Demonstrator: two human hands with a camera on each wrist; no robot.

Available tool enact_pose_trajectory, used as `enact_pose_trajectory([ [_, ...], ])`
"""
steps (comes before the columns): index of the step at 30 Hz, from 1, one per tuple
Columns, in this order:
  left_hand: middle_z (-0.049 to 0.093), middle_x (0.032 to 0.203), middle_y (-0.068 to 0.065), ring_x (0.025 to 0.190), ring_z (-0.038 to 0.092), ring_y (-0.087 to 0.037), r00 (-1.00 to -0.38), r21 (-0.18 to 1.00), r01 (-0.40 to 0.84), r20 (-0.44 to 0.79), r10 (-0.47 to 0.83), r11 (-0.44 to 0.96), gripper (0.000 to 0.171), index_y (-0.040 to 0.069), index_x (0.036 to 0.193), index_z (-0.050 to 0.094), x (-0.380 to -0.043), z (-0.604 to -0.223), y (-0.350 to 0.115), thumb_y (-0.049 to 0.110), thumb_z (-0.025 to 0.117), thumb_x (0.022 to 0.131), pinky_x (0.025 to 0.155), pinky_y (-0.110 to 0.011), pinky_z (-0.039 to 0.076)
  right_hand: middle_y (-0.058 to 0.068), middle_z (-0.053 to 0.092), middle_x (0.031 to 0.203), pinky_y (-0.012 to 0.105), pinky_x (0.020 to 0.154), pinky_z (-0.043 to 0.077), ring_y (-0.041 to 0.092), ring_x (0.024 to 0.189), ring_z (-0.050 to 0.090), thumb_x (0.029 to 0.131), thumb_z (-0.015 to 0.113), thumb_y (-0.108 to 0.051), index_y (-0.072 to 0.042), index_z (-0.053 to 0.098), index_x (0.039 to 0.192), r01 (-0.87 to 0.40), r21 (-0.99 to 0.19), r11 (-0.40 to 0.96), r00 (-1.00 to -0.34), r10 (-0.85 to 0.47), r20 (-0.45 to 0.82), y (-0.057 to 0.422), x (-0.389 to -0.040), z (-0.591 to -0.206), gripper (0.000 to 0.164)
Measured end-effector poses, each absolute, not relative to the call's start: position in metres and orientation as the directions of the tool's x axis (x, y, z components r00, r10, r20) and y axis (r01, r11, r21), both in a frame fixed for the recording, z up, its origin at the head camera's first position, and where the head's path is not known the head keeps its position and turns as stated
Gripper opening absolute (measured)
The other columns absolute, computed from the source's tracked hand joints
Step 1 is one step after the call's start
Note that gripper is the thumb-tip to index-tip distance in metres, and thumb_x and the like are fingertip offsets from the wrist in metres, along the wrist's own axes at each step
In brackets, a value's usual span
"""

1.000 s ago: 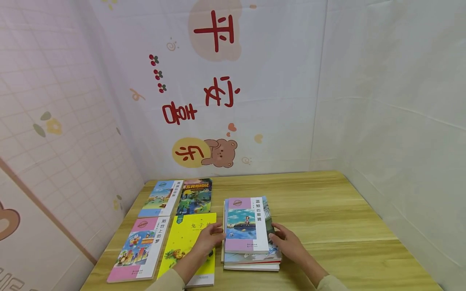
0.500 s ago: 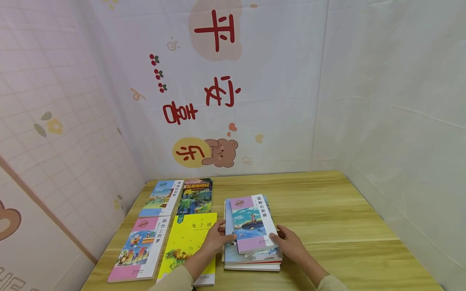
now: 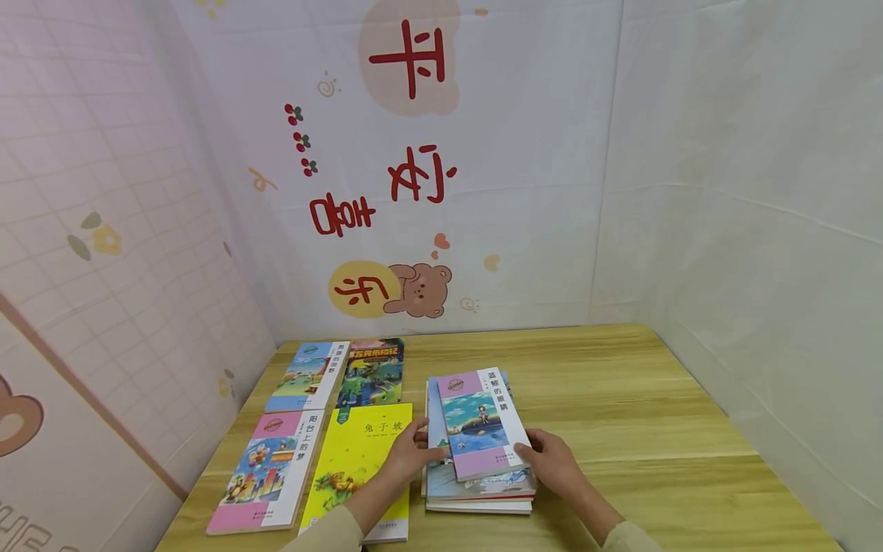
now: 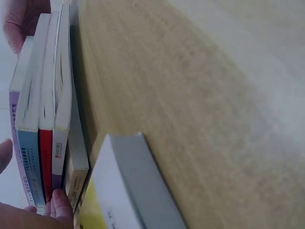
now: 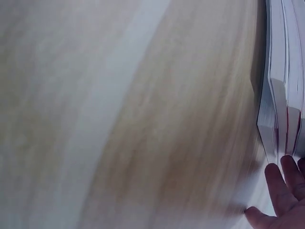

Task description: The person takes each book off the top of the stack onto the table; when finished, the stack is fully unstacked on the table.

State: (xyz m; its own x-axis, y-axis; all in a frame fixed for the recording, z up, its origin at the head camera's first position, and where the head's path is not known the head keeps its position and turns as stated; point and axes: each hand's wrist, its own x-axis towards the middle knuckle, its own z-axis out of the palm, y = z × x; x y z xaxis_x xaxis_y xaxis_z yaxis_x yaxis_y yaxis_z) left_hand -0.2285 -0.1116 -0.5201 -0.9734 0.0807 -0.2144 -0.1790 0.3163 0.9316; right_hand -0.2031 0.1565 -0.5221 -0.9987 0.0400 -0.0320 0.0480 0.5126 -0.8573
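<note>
A pink and white book (image 3: pixel 476 422) with a blue sea picture lies askew on top of a stack of books (image 3: pixel 479 507), its upper end leaning left. My right hand (image 3: pixel 557 466) pinches its lower right corner, the thumb on the cover. On the other side, my left hand (image 3: pixel 407 458) rests against the stack's left edge, thumb near the top book. The left wrist view shows the fingertips (image 4: pixel 59 200) touching the lower spines, with a red spine (image 4: pixel 45 157) among them. In the right wrist view, fingers (image 5: pixel 279 191) reach to the stack's other side.
Left of the stack, a yellow book (image 3: pixel 359 468) lies partly under my left forearm. Beyond it are a pink city-picture book (image 3: pixel 262 471), a blue and white book (image 3: pixel 306 376) and a dark green book (image 3: pixel 372 372). The wooden table (image 3: pixel 662 429) ends at printed cloth walls (image 3: pixel 524 153).
Over the last second the top book has shifted right and turned askew on the stack. My left hand has moved slightly right, and my right thumb now lies on the cover's corner.
</note>
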Motion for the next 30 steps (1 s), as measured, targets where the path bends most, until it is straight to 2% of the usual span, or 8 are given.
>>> enact_pose_trajectory([
  [7,0.058,0.119,-0.012,0.101,0.056,-0.025,-0.969,0.939,-0.185,-0.223,0.105,0.291,0.077,0.001,0.146,0.042,-0.222,-0.515,-0.116,0.014,0.083,0.082,0.093,-0.042,0.049,0.014,0.07,0.105,0.047,0.087,0.052,0.025,0.095,0.063,0.093,0.068,-0.019,0.009,0.063,0.123,0.065,-0.847,0.527,-0.997,0.064,-0.036,0.164,-0.203,-0.521,0.041],
  [14,0.059,0.122,-0.011,0.104,0.057,-0.024,-0.961,0.935,-0.199,-0.245,0.129,0.295,0.079,0.001,0.147,0.042,-0.218,-0.518,-0.12,0.006,0.082,0.08,0.096,-0.044,0.049,0.015,0.071,0.1,0.044,0.085,0.052,0.023,0.092,0.063,0.092,0.067,-0.012,0.013,0.065,0.117,0.054,-0.877,0.478,-0.997,0.066,-0.026,0.172,-0.202,-0.52,0.035],
  [18,0.058,0.124,-0.012,0.107,0.056,-0.026,-0.96,0.939,-0.184,-0.235,0.15,0.292,0.078,0.001,0.147,0.043,-0.218,-0.52,-0.122,0.002,0.081,0.079,0.097,-0.044,0.049,0.015,0.07,0.097,0.039,0.069,0.055,0.022,0.079,0.063,0.093,0.065,-0.005,0.014,0.062,0.122,0.096,-0.934,0.344,-0.994,0.084,-0.071,0.179,-0.203,-0.519,0.035],
  [21,0.057,0.124,-0.012,0.108,0.056,-0.026,-0.963,0.942,-0.171,-0.222,0.154,0.289,0.077,0.001,0.146,0.043,-0.217,-0.52,-0.122,0.0,0.081,0.08,0.097,-0.044,0.049,0.016,0.069,0.095,0.04,0.062,0.056,0.022,0.072,0.064,0.093,0.062,-0.002,0.016,0.057,0.126,0.13,-0.965,0.226,-0.989,0.101,-0.109,0.184,-0.204,-0.519,0.037],
  [30,0.056,0.124,-0.011,0.107,0.055,-0.025,-0.965,0.95,-0.159,-0.206,0.159,0.269,0.077,0.001,0.147,0.043,-0.216,-0.524,-0.122,-0.003,0.08,0.079,0.095,-0.04,0.05,0.021,0.065,0.108,0.041,0.071,0.058,0.022,0.079,0.066,0.098,0.057,-0.005,0.018,0.047,0.134,0.131,-0.985,0.109,-0.987,0.106,-0.12,0.2,-0.212,-0.508,0.043],
])
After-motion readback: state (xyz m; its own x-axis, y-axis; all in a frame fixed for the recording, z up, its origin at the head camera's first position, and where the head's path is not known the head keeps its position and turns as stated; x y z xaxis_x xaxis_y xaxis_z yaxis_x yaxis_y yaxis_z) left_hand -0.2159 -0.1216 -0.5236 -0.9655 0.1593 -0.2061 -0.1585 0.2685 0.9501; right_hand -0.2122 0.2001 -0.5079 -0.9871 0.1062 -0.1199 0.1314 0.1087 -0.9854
